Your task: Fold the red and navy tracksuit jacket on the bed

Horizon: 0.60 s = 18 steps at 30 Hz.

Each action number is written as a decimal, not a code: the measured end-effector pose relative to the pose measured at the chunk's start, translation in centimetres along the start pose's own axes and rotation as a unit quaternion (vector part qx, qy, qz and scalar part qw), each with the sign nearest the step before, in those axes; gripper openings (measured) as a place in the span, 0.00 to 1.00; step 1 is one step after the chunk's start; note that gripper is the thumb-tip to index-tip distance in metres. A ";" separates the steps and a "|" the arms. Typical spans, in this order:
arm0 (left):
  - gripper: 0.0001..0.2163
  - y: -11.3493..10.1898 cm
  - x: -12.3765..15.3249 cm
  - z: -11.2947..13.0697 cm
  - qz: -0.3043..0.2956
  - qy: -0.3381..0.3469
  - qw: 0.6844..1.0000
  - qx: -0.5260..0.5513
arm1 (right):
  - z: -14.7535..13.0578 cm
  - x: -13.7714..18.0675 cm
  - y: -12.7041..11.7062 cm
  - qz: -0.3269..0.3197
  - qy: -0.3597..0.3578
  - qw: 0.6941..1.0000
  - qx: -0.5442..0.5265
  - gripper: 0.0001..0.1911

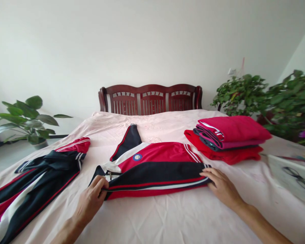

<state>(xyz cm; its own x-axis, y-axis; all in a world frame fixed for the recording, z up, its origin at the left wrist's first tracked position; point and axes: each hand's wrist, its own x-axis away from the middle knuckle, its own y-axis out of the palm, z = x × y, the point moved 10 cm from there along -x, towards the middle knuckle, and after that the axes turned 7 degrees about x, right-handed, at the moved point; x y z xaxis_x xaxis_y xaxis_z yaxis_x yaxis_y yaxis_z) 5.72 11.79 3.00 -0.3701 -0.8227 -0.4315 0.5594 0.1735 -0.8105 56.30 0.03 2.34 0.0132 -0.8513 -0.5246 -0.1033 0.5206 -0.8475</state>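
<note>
A red, white and black zip jacket with a round blue badge lies on the bed in front of me. Its near sleeve is folded across the body, while the far sleeve stretches away towards the headboard. My left hand pinches the jacket at the shoulder end of the folded sleeve, close to the collar and zip. At the striped cuff, my right hand grips the other end of that sleeve, fingers on top and thumb hidden beneath.
A crumpled tracksuit lies to the left. On the right sits a stack of folded red and dark clothes. Glasses rest on a pale surface at the far right. A wooden headboard and potted plants stand beyond.
</note>
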 end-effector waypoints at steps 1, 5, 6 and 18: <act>0.07 -0.4 0.3 0.3 0.004 0.020 1.000 -0.003 | 0.2 0.0 0.0 -0.005 0.009 1.000 -0.012 0.26; 0.09 -0.3 2.0 0.4 -0.049 0.053 0.997 -0.012 | 1.5 0.5 1.0 -0.076 0.055 0.988 -0.125 0.29; 0.09 -0.1 2.4 0.2 -0.066 0.047 0.997 -0.012 | 2.1 0.7 1.4 -0.095 0.077 0.978 -0.172 0.28; 0.13 0.5 0.2 -2.6 -0.057 -0.094 0.992 0.058 | 9.1 -0.7 3.2 -0.077 0.359 0.876 -0.313 0.23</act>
<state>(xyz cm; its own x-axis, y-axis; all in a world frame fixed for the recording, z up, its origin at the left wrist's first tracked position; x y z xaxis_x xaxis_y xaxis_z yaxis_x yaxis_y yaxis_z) 3.94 13.12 1.49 -0.2966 -0.9217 -0.2499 0.6084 0.0193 -0.7934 64.99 2.87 -0.81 -0.5302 -0.8473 -0.0317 -0.6840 0.4495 -0.5746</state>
